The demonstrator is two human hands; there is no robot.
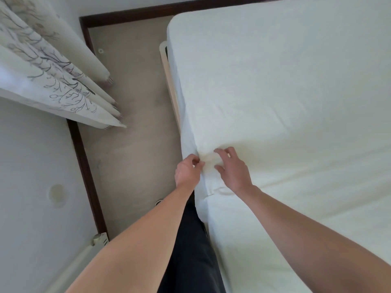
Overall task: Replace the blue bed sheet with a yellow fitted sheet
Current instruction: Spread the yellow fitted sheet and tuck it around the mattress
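Head view. Pale yellow fitted sheet (275, 85) covers the mattress; long axis runs from the near bottom right up toward the far top, its left side falling over the mattress edge beside the bed frame (169, 81). Left hand (187, 171) at that edge, fingers curled, pinching a fold of sheet between thumb and fingertips. Right hand (233, 169) lies just beside it on top of the sheet, fingers spread and bent, pressing the bunched cloth. Patterned curtain (53, 66) hangs left, above the grey floor (131, 123).
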